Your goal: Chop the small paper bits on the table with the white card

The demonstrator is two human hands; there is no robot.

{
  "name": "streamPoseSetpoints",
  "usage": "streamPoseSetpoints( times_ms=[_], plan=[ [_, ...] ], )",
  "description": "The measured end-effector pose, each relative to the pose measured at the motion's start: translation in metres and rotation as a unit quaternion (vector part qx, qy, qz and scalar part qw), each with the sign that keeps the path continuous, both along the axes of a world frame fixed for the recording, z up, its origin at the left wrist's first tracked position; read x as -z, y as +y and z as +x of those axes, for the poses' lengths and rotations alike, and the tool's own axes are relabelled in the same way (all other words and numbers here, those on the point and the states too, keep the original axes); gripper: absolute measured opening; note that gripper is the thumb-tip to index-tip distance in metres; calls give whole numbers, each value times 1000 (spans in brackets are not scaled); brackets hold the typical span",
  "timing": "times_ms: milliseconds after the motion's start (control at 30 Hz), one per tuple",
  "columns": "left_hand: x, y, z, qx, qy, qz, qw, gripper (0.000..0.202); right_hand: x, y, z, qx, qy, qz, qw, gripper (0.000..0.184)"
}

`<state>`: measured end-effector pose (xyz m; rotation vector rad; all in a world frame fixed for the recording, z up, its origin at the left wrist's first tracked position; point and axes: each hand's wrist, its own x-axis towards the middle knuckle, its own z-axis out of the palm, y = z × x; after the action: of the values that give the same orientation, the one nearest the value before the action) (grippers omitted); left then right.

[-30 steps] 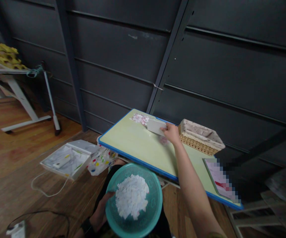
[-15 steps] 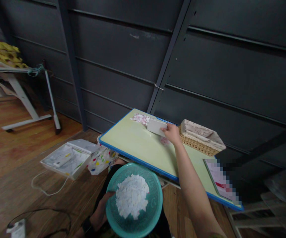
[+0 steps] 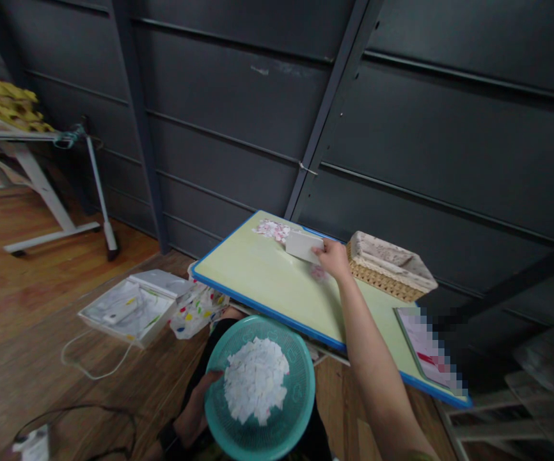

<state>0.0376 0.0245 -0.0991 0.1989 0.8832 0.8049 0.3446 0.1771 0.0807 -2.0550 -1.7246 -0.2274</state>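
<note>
My left hand [image 3: 200,400] grips the left rim of a round teal plastic basket [image 3: 300,390], which rests over my lap. Inside it lies a heap of small white paper pieces [image 3: 256,381]. Out over the table, my right hand [image 3: 333,257] is closed on the right end of a flat white card or small box [image 3: 302,246]; its exact kind I cannot tell. Just left of that white piece, a pile of pink and white scraps [image 3: 273,230] lies at the table's far edge. A pinkish patch [image 3: 319,273] shows below my right hand.
The pale yellow table [image 3: 253,269] has a blue edge. A cloth-lined wicker basket [image 3: 387,272] stands at its back right, and a partly pixelated pink-and-white sheet [image 3: 425,352] lies at the right end. On the floor at left sit an open white box [image 3: 130,307] and a dotted bag [image 3: 197,310].
</note>
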Motion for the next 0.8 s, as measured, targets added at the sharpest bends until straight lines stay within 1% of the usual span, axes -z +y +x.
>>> streamPoseSetpoints(
  times_ms=[267, 533, 667, 800],
  plan=[
    [5, 0, 0, 3, -3, 11, 1000, 43, 0, 1, -1, 3, -7, -2, 1000, 21],
    [10, 0, 0, 9, -9, -16, 1000, 54, -1, 4, -2, 6, -9, -9, 1000, 23],
    [17, -1, -1, 2, -22, 4, 1000, 49, -4, 5, -3, 16, -34, -23, 999, 23],
    [20, 0, -1, 3, -41, 16, 999, 43, -14, 8, -8, 17, -41, -48, 998, 24]
  ],
)
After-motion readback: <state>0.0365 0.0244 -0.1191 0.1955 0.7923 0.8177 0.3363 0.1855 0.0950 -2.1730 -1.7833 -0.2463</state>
